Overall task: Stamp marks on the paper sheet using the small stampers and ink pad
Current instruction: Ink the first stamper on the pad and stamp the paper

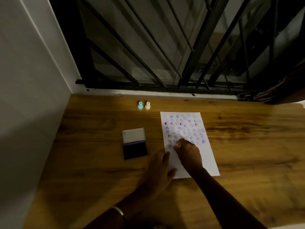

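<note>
A white paper sheet lies on the wooden table, its upper part covered with rows of purple stamp marks. My right hand is shut on a small pinkish stamper, which presses down on the sheet at the left end of the lowest row of marks. My left hand rests flat on the sheet's lower left edge, fingers spread. An open ink pad with a dark purple pad and raised white lid sits left of the sheet. A turquoise stamper and a cream stamper stand upright at the back.
The wooden table runs to a white wall on the left and a dark barred window behind. A dark curtain or cloth hangs at the far right corner. A bracelet circles my left wrist.
</note>
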